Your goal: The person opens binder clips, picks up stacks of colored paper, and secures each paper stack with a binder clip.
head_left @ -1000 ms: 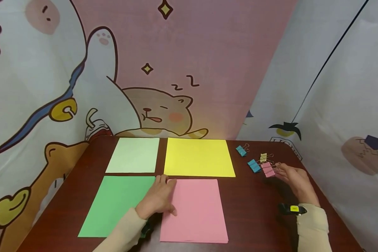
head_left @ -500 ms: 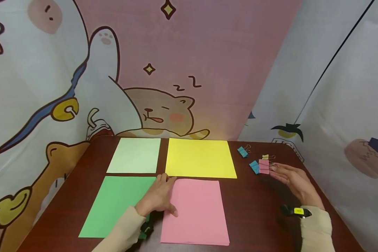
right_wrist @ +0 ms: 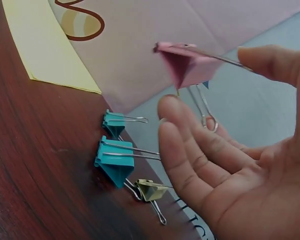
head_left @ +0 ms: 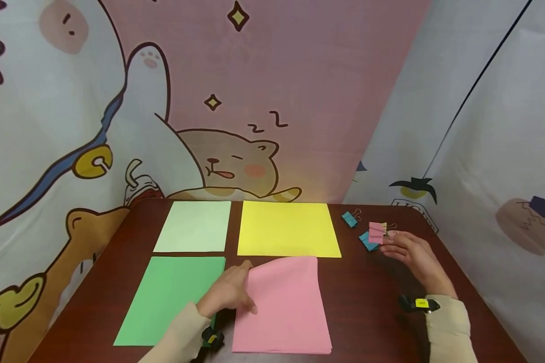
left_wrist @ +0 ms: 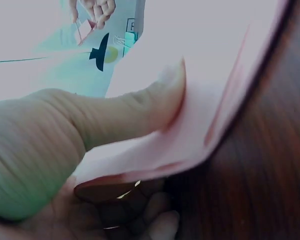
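My left hand (head_left: 227,288) grips the left edge of a stack of pink paper (head_left: 283,310). In the left wrist view the thumb (left_wrist: 140,112) lies on top of the paper and the other fingers are beneath, with the edge bent up. My right hand (head_left: 417,259) holds a pink binder clip (head_left: 376,233) by its wire handles, raised over the other clips. The right wrist view shows the thumb on one handle of the clip (right_wrist: 200,67). Below it lie a teal binder clip (right_wrist: 115,160), a smaller teal one (right_wrist: 114,122) and a yellow one (right_wrist: 150,191).
Green paper (head_left: 168,302) lies left of the pink stack, partly behind my left forearm. Pale green paper (head_left: 193,227) and yellow paper (head_left: 288,229) lie along the back of the dark wooden table (head_left: 363,312). A cartoon-printed cloth (head_left: 318,101) hangs behind.
My right hand has lifted the pink clip up and slightly left from among the other clips. My left hand has raised the left edge of the pink paper, which now bends.
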`<state>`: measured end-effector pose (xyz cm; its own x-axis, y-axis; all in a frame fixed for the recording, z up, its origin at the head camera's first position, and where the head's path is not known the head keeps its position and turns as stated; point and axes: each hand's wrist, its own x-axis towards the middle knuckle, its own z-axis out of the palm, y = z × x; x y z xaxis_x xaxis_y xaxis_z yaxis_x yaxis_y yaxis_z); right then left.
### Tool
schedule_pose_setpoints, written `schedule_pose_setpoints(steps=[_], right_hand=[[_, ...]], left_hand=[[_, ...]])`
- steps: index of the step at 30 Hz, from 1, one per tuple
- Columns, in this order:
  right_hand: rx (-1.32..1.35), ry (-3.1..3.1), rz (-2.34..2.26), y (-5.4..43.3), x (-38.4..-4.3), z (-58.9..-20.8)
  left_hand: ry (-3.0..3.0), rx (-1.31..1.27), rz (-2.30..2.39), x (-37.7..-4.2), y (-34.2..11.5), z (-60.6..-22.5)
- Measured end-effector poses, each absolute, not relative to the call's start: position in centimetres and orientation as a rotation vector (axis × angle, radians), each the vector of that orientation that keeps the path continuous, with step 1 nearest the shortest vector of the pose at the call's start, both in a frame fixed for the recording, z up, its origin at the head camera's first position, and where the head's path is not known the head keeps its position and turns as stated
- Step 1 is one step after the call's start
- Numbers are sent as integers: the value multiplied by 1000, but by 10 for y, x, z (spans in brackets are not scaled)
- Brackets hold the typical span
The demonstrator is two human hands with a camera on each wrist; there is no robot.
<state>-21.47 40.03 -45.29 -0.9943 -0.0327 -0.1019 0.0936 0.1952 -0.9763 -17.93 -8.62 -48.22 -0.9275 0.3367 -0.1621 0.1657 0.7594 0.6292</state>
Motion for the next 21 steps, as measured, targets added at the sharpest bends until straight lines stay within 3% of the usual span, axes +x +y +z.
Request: schedule_pose_setpoints(steps=[15, 21], right_hand=[[-37, 2165, -2179, 390, -216, -455], [-1, 2339, -1959, 386, -217, -453]], left_hand=[[2610, 130, 1262, -170, -80, -482], [2541, 316, 1358, -175, -87, -493]])
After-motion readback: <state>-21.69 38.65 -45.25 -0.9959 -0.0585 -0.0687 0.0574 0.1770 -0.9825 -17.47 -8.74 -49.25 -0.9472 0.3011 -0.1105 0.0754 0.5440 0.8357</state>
